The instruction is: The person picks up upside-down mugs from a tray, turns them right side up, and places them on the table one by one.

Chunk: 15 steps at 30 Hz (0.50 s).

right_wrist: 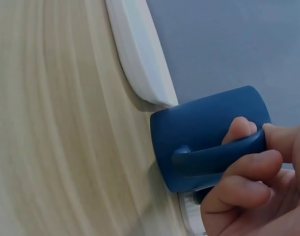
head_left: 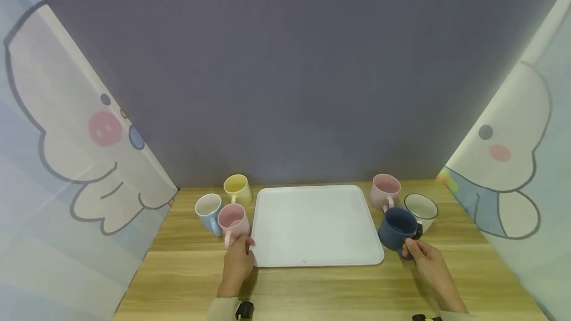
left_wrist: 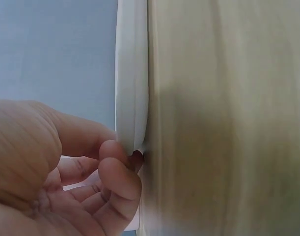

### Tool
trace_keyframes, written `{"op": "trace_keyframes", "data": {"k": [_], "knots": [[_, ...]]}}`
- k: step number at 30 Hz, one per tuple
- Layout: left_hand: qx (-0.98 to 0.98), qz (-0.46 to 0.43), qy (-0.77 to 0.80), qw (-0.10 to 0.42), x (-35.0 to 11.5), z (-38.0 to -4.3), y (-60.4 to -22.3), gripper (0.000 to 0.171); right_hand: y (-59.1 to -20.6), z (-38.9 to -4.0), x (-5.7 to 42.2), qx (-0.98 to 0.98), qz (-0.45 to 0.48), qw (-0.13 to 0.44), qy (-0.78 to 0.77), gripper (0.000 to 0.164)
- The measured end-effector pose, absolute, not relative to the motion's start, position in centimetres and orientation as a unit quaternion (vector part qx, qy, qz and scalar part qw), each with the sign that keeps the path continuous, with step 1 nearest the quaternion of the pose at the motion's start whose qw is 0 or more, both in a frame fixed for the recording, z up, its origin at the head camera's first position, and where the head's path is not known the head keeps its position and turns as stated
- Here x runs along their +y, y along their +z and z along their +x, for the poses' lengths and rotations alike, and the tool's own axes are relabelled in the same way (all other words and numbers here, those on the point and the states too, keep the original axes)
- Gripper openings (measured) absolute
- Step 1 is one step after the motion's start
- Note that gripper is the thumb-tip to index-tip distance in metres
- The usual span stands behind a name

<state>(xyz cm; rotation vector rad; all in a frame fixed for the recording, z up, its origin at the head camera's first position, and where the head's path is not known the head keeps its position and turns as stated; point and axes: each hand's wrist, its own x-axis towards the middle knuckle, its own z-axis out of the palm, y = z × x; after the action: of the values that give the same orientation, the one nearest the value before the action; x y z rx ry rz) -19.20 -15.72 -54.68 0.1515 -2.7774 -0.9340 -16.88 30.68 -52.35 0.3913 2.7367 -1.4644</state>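
Observation:
A white rectangular tray [head_left: 314,227] lies flat on the wooden table. At its near left corner is my left hand [head_left: 238,264], its thumb and curled fingers [left_wrist: 120,177] gripping the tray's rim [left_wrist: 132,88]. Just beyond that hand stands a pink mug [head_left: 234,219], handle toward me. On the tray's other side my right hand [head_left: 429,264] holds a dark blue mug [head_left: 394,229] by its handle [right_wrist: 213,157], thumb on top and fingers curled round it. The blue mug is upright, close beside the tray's right edge.
Left of the tray stand a blue-and-white mug [head_left: 208,211] and a yellow mug [head_left: 238,189]. To the right are another pink mug [head_left: 383,189] and a white mug [head_left: 421,209] with a dark rim. A grey wall [head_left: 312,88] borders the table [head_left: 330,294] behind.

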Motion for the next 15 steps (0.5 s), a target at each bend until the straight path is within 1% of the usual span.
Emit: {"op": "trace_keyframes", "data": {"k": [6,9,12,15], "knots": [[-0.943,0.055,-0.305,0.121,-15.4,-19.1,-54.6,0.018,-52.9,-16.5,30.5,0.886,0.097,-0.045,-0.452,0.046],[-0.944,0.061,-0.291,0.142,-15.0,-18.9,-54.4,0.013,-52.6,-16.2,30.4,0.89,0.11,-0.064,-0.438,0.045],[-0.942,0.065,-0.28,0.171,-14.4,-18.8,-53.7,0.008,-52.0,-16.0,29.8,0.888,0.136,-0.119,-0.424,0.041],[-0.936,0.042,-0.279,0.209,-13.6,-19.3,-52.8,0.008,-51.1,-16.1,28.7,0.873,0.144,-0.193,-0.425,0.032]]}}
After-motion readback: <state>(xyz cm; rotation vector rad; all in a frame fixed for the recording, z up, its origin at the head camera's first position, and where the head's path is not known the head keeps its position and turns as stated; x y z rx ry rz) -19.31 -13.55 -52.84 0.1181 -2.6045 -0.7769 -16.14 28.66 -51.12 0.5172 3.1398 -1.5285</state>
